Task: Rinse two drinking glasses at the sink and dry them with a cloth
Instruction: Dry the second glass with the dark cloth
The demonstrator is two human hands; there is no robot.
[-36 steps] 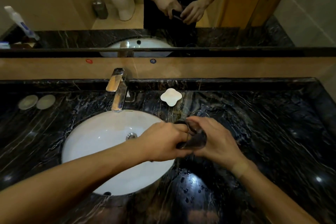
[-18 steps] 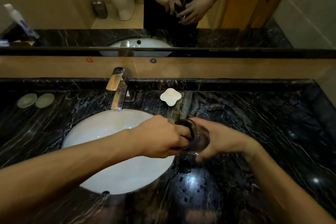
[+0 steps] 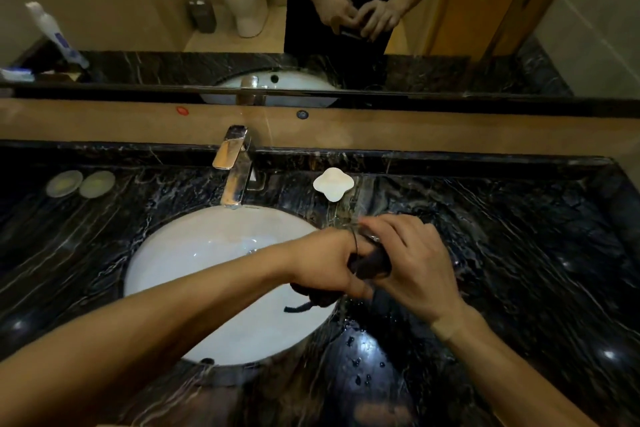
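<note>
A clear glass (image 3: 372, 255) is held above the right rim of the white sink (image 3: 207, 274). It is gripped from the right by the right hand (image 3: 412, 267). A dark cloth (image 3: 318, 298) is pressed into the glass by the left hand (image 3: 325, 263), and an end is seen hanging below. A tap (image 3: 235, 166) and a white dish (image 3: 333, 184) are placed near the surface's (image 3: 519, 236) back edge. Water drops are scattered at the front edge.
</note>
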